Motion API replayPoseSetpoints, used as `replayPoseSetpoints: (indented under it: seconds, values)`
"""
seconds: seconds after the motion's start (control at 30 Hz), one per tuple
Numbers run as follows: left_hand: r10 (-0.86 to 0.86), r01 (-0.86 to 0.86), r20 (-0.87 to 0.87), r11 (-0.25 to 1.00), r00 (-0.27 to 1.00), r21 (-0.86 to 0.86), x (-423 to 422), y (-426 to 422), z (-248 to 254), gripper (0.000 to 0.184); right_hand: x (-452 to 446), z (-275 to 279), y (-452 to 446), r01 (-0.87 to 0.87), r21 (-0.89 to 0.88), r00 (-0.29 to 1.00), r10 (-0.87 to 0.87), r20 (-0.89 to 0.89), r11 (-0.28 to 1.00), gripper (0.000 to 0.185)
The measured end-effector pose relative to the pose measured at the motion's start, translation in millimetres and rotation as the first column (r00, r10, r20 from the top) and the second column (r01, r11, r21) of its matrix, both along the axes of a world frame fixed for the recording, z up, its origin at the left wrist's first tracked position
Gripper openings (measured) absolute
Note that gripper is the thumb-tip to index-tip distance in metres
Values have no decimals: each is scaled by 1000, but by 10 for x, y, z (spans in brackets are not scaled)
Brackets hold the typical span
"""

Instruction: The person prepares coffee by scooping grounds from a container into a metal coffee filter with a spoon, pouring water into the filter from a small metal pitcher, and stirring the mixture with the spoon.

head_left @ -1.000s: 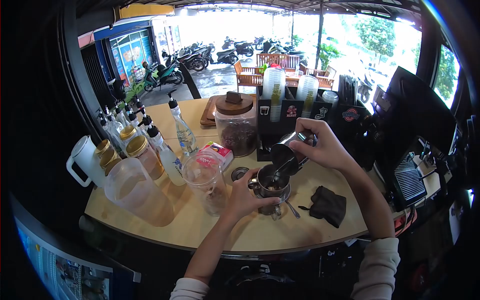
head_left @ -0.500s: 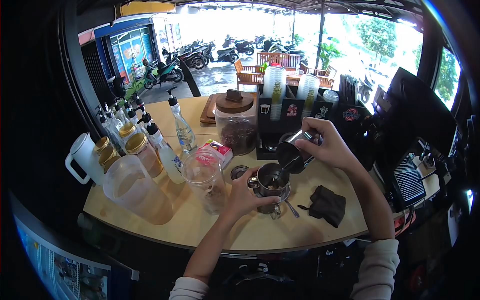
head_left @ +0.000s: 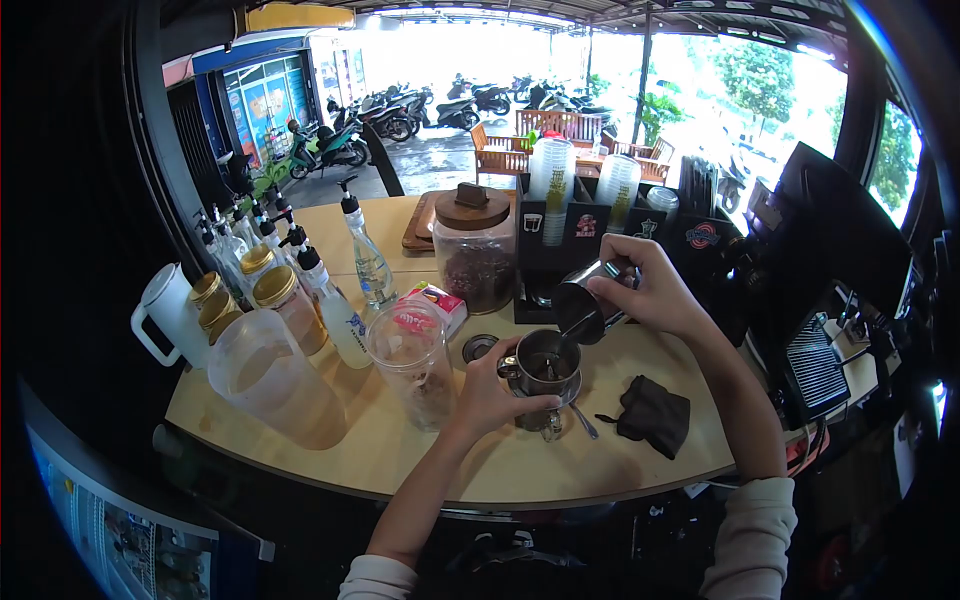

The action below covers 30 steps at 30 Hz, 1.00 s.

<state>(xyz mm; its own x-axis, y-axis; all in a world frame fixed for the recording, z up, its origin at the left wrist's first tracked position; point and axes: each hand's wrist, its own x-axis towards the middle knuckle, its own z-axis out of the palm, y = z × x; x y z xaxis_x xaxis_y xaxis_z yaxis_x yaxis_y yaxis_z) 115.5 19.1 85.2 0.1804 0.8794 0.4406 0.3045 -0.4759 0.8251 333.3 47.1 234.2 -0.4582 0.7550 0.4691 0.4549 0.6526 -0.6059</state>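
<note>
Metal pitcher (head_left: 581,306), shifted right, still tilted

My pale worktop (head_left: 610,478) carries a glass mug (head_left: 552,427), a dark cloth (head_left: 655,415), a wooden-lidded jar (head_left: 475,268) and a white pitcher (head_left: 166,312) (pump bottles (head_left: 344,328) too, to my left).

Both forearms reach forward, bare below bunched pale sleeves (head_left: 752,540). The left hand (head_left: 492,388) sits lower and nearer the body, thumb stretched out to the right, fingers curved in a steadying grasp. The right arm (head_left: 735,400) slants up and inward, and over there the right hand (head_left: 650,290) is raised higher, fingers and thumb curled in a grip.
</note>
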Motion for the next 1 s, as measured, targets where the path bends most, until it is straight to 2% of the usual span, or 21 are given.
replayPoseSetpoints:
  seconds: [0.13,0.23,0.47,0.53,0.6,0.63,0.83,0.97,1.0]
  values:
    - [-12,12,10,999,1000,31,0,29,-44,90,-9,16,63,2,84,999,-5,39,996,25]
    - [-25,25,14,1000,1000,14,-2,18,-23,90,-51,58,56,41,30,998,-42,44,999,30]
    - [-5,5,-6,1000,1000,20,1,9,-24,91,-118,121,21,-18,-34,998,16,-67,999,32]
    - [-51,51,13,998,999,-32,-6,-8,11,85,-105,101,38,-18,-40,997,15,-75,999,32]
    - [-50,50,11,998,999,-29,-14,-8,15,86,-49,57,99,7,116,1000,-7,1,993,27]
    - [-51,51,11,998,999,-35,-9,-13,12,86,-28,41,105,9,123,1000,-9,1,992,27]
    - [-48,47,-2,997,999,-56,-8,-22,32,86,101,-127,151,12,70,994,-4,-106,998,28]
    - [-50,50,4,998,999,-34,-5,0,-16,87,175,-148,121,45,68,995,-39,-88,997,26]
    - [-35,34,-6,999,999,-35,-4,1,-21,87,196,-173,118,44,10,988,-42,-146,999,26]
